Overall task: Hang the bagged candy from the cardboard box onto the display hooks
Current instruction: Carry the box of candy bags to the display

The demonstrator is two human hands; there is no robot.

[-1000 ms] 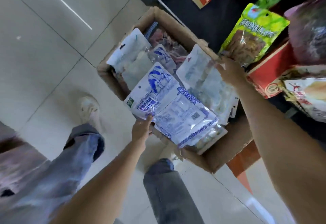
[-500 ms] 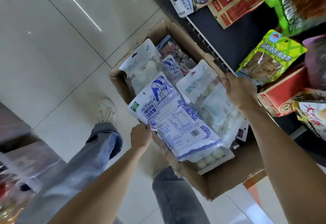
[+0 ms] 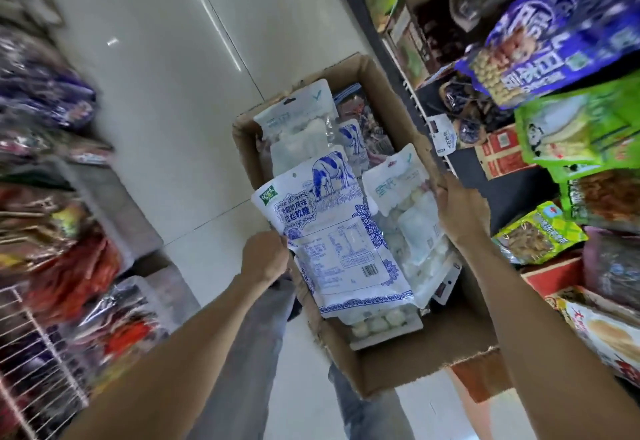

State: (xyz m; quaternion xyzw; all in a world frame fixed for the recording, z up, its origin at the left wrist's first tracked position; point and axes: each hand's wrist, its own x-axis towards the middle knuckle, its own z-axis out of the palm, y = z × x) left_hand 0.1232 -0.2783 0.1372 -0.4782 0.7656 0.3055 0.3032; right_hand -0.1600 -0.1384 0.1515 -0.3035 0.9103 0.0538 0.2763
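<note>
A brown cardboard box (image 3: 398, 367) full of bagged candy hangs in front of me above my legs. My left hand (image 3: 265, 257) grips its left wall, right beside a white bag with a blue cow print (image 3: 339, 242) that lies on top. My right hand (image 3: 460, 211) grips the box's right wall next to a pale bag of white candies (image 3: 405, 204). More pale bags (image 3: 298, 121) stand at the box's far end. No display hook shows plainly.
Packed snack bags hang on the right display, among them a purple bag (image 3: 554, 41) and a green bag (image 3: 571, 131). A white wire rack (image 3: 38, 353) with blurred red and dark bags stands on the left. Glossy tiled floor (image 3: 173, 93) runs between them.
The box has come up and closer between both hands. My view has lifted, so the aisle, the left rack and more of the right display have come into sight.
</note>
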